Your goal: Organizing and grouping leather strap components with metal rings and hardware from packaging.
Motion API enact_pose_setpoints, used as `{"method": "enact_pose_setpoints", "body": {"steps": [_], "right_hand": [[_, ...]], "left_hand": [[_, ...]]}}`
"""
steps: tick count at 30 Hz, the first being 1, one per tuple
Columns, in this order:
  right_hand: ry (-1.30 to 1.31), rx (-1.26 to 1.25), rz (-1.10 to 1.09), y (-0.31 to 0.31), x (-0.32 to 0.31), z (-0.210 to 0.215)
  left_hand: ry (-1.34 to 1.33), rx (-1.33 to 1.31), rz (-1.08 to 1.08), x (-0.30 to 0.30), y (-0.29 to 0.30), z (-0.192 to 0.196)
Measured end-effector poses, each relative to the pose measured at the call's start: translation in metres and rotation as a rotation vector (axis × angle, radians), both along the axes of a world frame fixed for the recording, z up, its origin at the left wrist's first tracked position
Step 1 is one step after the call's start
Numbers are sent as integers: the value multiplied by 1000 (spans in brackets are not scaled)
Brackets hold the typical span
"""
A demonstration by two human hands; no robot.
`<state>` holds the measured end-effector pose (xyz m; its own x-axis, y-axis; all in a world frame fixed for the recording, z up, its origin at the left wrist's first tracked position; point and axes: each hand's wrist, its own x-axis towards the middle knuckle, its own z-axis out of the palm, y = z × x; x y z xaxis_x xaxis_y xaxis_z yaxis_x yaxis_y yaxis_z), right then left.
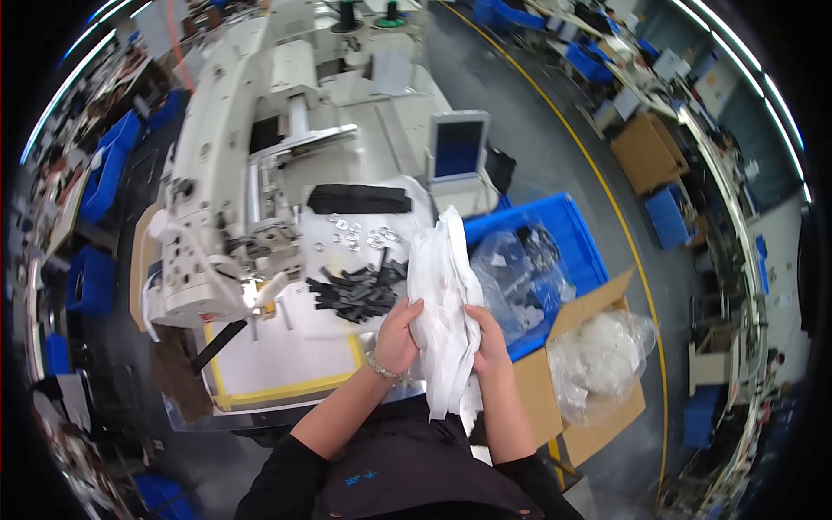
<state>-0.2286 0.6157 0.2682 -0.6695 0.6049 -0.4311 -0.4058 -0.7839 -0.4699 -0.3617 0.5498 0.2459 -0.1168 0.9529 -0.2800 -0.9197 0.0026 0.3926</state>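
Note:
Both hands grip a long, soft white bundle (pixel 444 303), folded and wrinkled; whether it is thin fabric or plastic sheeting I cannot tell. My left hand (pixel 399 336) wraps its left edge, thumb on top, and a beaded bracelet circles that wrist. My right hand (pixel 487 340) closes on the right edge, also thumb up. The bundle is raised in front of my body, over the table's right side. Left of it lies a loose pile of short black strips (pixel 357 293). Behind the pile are several small clear or metal buckles (pixel 347 232) and a stack of long black strips (pixel 360 199).
A large white sewing machine (pixel 208 217) stands at the left of the table, above a yellow-taped work area (pixel 286 347). A small screen (pixel 458 147) sits farther back. On the right are a blue bin (pixel 582 234) with plastic bags and an opened cardboard box (pixel 536 394).

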Motion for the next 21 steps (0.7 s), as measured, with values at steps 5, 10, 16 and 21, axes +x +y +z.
{"method": "enact_pose_setpoints", "body": {"steps": [5,10,16,21], "right_hand": [[-45,130,65,23,-54,-3],[-232,286,40,44,-89,5],[-358,567,119,58,-114,40],[-479,701,156,75,-100,50]], "left_hand": [[-50,-16,135,-68,-6,-2],[-183,60,97,-108,1,-17],[8,5,139,-125,32,-41],[-177,6,123,-133,35,-43]]}}
